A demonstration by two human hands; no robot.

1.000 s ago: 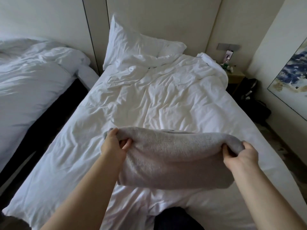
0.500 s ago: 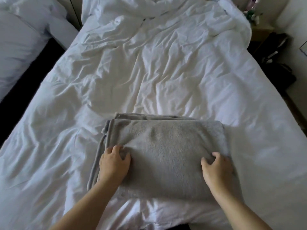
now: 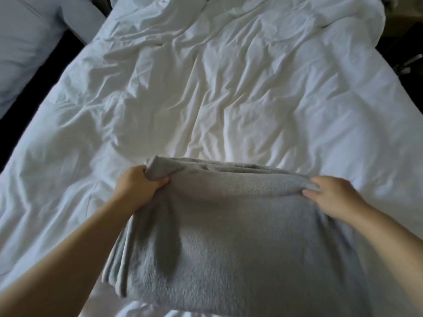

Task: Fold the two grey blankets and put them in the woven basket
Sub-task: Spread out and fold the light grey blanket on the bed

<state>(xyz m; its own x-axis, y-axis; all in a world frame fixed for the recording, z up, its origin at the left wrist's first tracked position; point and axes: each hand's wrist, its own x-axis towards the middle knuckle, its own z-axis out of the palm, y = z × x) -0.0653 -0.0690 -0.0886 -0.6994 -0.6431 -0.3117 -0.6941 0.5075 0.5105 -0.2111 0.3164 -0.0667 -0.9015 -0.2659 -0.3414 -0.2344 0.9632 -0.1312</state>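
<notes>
Hands are holding the folded blanket (image 3: 229,236) by its far corners: left hand (image 3: 137,187) is gripping firmly, right hand (image 3: 333,196) is apparently pinching, though blurred. Its near part is resting on the bed (image 3: 229,99).

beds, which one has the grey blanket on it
The bed straight ahead: the grey blanket lies at its near end. The other bed, past the dark gap at upper left, shows only pale bedding.
</notes>
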